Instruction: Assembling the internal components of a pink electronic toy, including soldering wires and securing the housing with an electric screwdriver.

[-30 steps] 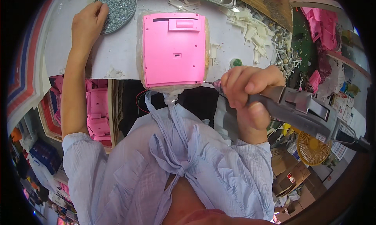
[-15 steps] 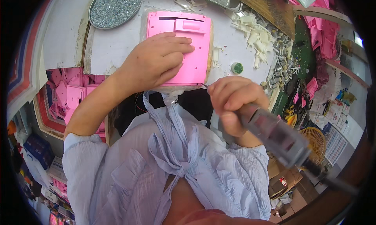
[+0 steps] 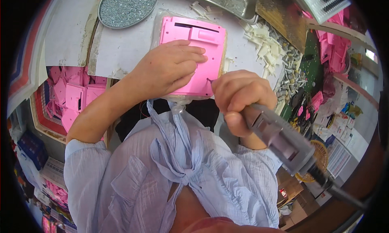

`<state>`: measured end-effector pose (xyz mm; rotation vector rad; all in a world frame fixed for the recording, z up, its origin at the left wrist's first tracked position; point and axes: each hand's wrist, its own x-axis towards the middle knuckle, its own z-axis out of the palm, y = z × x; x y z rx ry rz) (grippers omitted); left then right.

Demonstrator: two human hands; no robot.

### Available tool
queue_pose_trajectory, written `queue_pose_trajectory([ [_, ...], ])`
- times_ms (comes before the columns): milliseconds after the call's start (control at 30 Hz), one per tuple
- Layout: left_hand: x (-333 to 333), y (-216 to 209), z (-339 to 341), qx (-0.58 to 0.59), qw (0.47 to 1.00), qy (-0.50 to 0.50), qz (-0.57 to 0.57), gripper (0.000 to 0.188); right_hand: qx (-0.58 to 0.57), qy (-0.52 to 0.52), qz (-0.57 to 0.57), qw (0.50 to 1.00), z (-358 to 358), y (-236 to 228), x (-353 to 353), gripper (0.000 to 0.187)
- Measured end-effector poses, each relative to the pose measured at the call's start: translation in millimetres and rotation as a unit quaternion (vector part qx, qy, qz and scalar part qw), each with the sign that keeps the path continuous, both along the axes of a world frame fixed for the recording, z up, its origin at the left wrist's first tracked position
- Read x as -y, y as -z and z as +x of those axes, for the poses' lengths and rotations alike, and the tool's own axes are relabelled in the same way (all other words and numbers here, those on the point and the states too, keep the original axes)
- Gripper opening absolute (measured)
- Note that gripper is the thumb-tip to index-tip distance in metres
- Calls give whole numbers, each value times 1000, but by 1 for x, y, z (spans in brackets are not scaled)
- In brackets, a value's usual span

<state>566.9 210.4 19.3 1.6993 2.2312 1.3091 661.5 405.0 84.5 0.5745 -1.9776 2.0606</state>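
Observation:
A pink plastic panel (image 3: 197,81) with small holes and a dark slot near its far edge lies on a plastic-wrapped pad (image 3: 156,28). My left hand (image 3: 174,66) rests flat across its left half, fingers stretched out and slightly bent. My right hand (image 3: 245,97) is wrapped round the front of a grey electric screwdriver (image 3: 281,141), whose cord runs off to the lower right. The thin bit reaches a hole near the panel's lower right side. Whether a screw sits on the bit is too small to tell.
Loose screws (image 3: 129,8) fill a round dish at the far left. A metal tray (image 3: 252,19) stands at the back. White plastic parts (image 3: 265,42) and small metal cylinders (image 3: 289,81) are heaped at right. Left of me, a crate holds pink parts (image 3: 75,97).
The screwdriver bit has moved from the panel's near right corner to a hole farther up its right side. My left hand stays on the panel; the whole view has shifted slightly.

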Motion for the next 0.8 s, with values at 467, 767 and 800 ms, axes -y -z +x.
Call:
queue_pose_trajectory([
  [467,2,4,-1,10,1000,11,-4,11,7,-1,16,1000,-38,-2,-15,27],
  [767,0,3,-3,24,1000,18,3,9,-7,9,-117,993,-87,-10,-44,33],
  [800,0,3,-1,23,1000,21,2,8,-16,-21,-100,995,-95,1,-42,27],
])
